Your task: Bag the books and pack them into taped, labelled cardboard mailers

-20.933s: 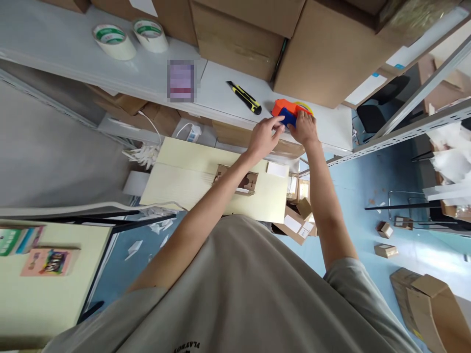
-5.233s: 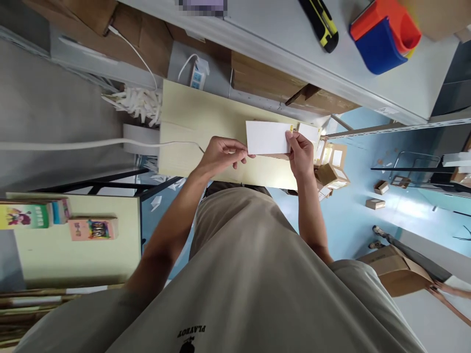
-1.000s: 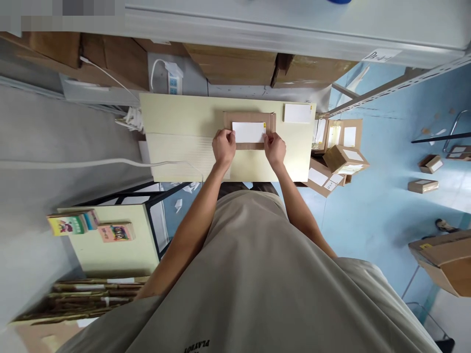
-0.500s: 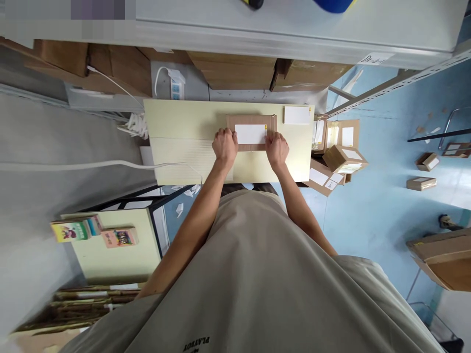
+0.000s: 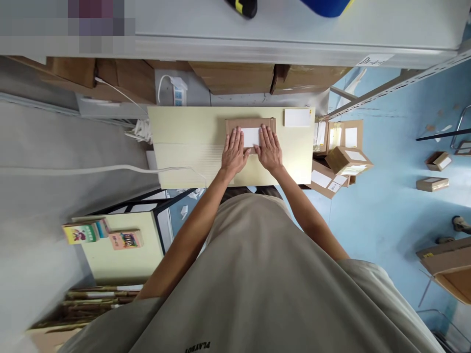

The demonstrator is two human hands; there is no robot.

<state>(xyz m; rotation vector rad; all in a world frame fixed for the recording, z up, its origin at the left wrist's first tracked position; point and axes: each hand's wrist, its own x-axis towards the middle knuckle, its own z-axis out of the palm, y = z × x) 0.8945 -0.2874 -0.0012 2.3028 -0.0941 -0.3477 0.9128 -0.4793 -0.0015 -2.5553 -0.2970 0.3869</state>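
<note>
A small brown cardboard box (image 5: 253,122) lies on the pale yellow table (image 5: 187,122) in front of me. On its top is a white label (image 5: 251,137), partly covered by my fingers. My left hand (image 5: 234,152) rests flat on the left part of the box, fingers stretched out over the label's left end. Over the label's right end lies my right hand (image 5: 269,149), also flat with its fingers extended. Both thumbs point inward near the box's front edge. A second white label (image 5: 297,117) sits at the table's back right corner.
Several labelled cartons (image 5: 349,154) are piled beside the table's right end. Behind the table stand large cardboard boxes (image 5: 235,78) and a power strip (image 5: 179,93) under a grey shelf (image 5: 294,41). A white cable (image 5: 110,169) crosses from the left. Books (image 5: 125,239) lie on a lower surface.
Both hands have gone from curled fingers at the label's ends to flat, outstretched fingers on top of the label and box. The view has shifted slightly.
</note>
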